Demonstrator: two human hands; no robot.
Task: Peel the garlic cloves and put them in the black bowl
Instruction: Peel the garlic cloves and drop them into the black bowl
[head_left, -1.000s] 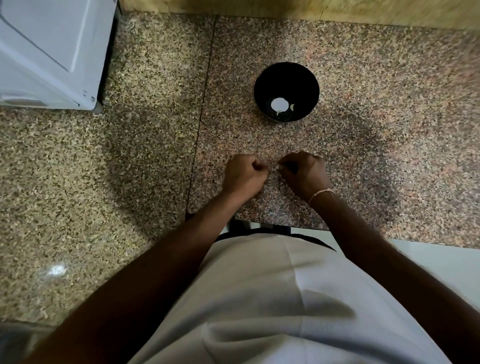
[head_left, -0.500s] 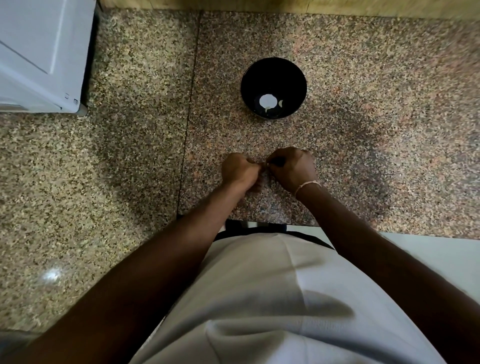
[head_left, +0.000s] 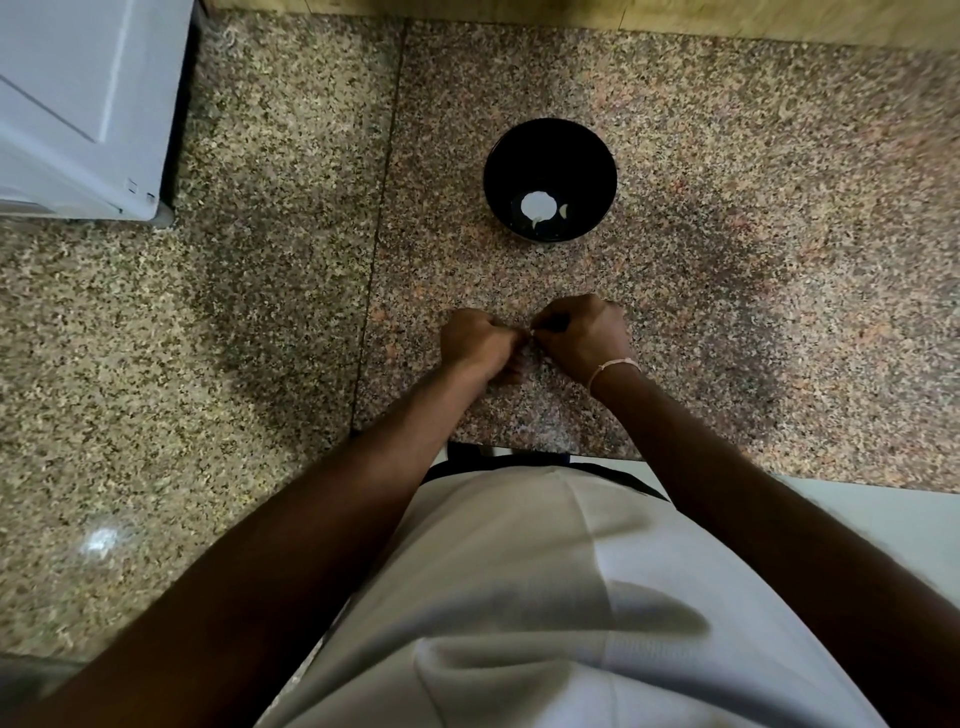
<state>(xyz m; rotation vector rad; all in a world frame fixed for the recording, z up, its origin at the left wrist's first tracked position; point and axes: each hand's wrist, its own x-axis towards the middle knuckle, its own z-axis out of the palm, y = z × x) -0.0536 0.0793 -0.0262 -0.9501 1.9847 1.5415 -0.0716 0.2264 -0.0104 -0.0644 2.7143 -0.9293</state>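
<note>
The black bowl (head_left: 550, 179) stands on the speckled granite counter (head_left: 727, 260), a hand's length beyond my hands, with pale bits at its bottom. My left hand (head_left: 480, 340) and my right hand (head_left: 584, 335) are curled into fists that meet just above the counter. Between their fingertips they pinch a small garlic clove (head_left: 531, 333), of which only a pale sliver shows. A thin bracelet circles my right wrist.
A white appliance (head_left: 88, 109) stands at the back left on the counter. A seam (head_left: 384, 223) runs front to back through the granite, left of my hands. The counter's front edge lies just below my wrists, against my white shirt.
My two hands have closed the gap between them and now meet on the clove. The bowl has not moved.
</note>
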